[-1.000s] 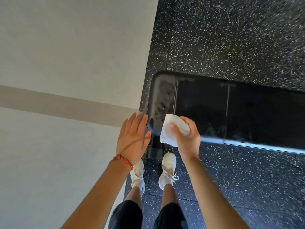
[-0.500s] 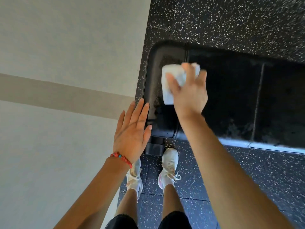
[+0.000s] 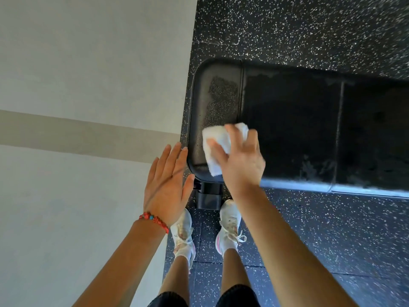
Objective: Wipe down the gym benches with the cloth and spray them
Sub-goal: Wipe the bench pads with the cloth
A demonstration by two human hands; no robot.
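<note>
We look down on a long black padded vinyl bench whose long axis runs left to right across our view; its rounded end points toward the pale grey wall with a beige stripe on our left, and the rest runs off the right edge. A stitched seam sets off the short end panel, where a patch of rough, speckled wet or worn surface shows; the longer panel beside it is glossy and streaked.

Our right hand lies palm down on the near corner of that end panel, arm reaching forward from the lower right. Its spread fingers press a folded white terry cloth flat against the vinyl, the thumb across the cloth's near side, so the hand is clamped on the cloth. The cloth straddles the seam region close to the bench's near edge.

Our left hand hovers flat and open, fingers together and pointing forward, just beside the bench's end, holding nothing. A red beaded bracelet circles its wrist.

Below, white laced sneakers stand on black rubber floor flecked with white, by the bench's black metal foot.
</note>
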